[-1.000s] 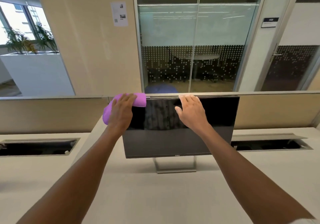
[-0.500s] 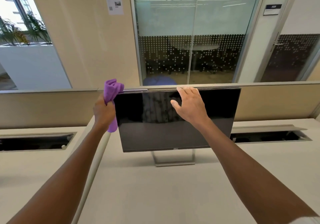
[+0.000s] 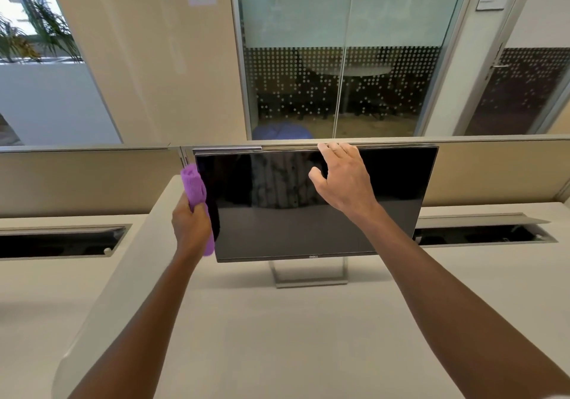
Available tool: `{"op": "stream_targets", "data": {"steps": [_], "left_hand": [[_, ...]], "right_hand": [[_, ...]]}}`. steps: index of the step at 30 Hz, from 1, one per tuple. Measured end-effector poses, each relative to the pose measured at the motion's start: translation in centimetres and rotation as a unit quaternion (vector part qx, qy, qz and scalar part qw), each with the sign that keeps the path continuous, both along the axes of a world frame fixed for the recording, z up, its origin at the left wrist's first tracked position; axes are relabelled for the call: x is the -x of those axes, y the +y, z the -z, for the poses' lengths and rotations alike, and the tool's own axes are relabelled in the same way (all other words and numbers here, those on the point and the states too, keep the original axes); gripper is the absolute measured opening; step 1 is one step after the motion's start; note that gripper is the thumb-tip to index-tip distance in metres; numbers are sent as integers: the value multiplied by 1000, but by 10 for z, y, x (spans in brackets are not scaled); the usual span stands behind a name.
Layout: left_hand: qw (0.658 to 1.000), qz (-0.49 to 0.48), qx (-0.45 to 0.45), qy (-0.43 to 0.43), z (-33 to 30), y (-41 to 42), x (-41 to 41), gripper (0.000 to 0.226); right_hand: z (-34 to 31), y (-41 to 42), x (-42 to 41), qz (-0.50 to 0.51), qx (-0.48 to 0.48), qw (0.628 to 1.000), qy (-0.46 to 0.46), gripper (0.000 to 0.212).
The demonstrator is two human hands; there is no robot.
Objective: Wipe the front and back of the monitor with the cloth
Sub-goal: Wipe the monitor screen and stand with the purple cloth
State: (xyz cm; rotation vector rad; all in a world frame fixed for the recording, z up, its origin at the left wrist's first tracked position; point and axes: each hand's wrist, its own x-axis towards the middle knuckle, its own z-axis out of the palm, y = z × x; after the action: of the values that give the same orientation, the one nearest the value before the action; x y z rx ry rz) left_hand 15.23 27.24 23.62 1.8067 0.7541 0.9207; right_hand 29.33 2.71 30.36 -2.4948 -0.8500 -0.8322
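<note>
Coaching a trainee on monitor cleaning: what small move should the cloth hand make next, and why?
Probably slide the purple cloth down the monitor's left edge: the left hand grips it there, while the right hand steadies the top edge.

Glossy monitor (image 3: 308,213), nubby cloth (image 3: 192,187)
</note>
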Motion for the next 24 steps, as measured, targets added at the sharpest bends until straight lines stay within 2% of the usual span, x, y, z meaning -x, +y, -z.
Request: {"op": "stream_targets", "data": {"steps": [3, 8, 13, 17, 21, 24], "left_hand": [[996, -42, -55, -53, -22, -4, -12, 16], [993, -88, -65, -33, 12, -18, -16, 30], [997, -69, 11, 21, 68, -22, 5, 14], [994, -33, 80, 66, 94, -14, 14, 19], [984, -32, 169, 39, 100, -16, 12, 24], [947, -69, 314, -14, 105, -11, 7, 25]], "right_hand": [[0, -1, 0, 5, 4, 1000, -2, 60], [3, -1, -1, 6, 5, 1000, 1, 60], [5, 1, -3, 7, -4, 1000, -3, 59], [8, 2, -4, 11, -19, 1000, -8, 58], [8, 1, -4, 10, -17, 1000, -17, 57], [8, 1, -3, 9, -18, 1000, -19, 57]]}}
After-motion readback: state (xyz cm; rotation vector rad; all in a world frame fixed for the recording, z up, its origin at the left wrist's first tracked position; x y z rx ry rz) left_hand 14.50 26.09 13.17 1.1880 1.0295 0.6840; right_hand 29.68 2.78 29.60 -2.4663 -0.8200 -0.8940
